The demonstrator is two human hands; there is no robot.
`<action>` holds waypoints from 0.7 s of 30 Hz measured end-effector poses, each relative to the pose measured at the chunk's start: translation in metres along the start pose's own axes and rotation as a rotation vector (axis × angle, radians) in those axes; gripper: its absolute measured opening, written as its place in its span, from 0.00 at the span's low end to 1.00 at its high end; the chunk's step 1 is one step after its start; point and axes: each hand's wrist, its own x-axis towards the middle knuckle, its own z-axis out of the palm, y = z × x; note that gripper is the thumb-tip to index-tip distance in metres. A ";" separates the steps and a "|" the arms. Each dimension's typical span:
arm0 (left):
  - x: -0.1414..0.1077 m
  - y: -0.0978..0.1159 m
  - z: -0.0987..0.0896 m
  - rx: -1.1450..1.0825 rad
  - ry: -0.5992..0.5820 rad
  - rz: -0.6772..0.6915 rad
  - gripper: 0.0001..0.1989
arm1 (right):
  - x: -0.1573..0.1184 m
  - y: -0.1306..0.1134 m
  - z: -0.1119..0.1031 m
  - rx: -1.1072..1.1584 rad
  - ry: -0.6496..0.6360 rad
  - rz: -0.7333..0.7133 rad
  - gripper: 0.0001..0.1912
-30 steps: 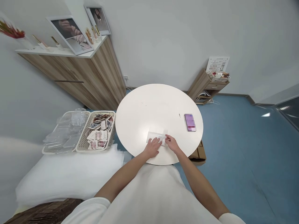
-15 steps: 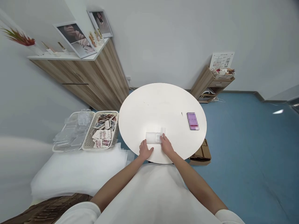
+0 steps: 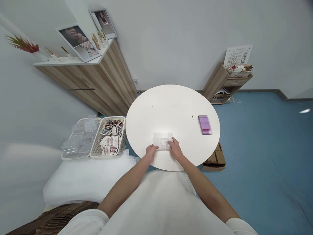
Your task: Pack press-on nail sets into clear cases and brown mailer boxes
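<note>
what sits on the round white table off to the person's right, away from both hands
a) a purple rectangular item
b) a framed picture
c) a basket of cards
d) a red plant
a: the purple item lies alone on the table, apart from the left hand and right hand, which are at the clear packet; the basket stands beside the table, not on it.

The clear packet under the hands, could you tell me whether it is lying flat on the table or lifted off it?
Lying flat. The clear packet rests on the white table, with both hands at its near edge.
</note>
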 end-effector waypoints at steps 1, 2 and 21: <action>0.000 0.003 0.000 0.038 -0.013 0.006 0.12 | 0.001 0.000 -0.001 -0.019 0.007 -0.006 0.19; -0.001 0.005 0.001 0.074 -0.029 0.017 0.09 | 0.002 0.000 -0.002 -0.035 0.005 -0.015 0.18; -0.019 0.007 0.051 0.786 -0.334 0.595 0.05 | 0.035 0.006 -0.013 0.342 -0.142 0.221 0.05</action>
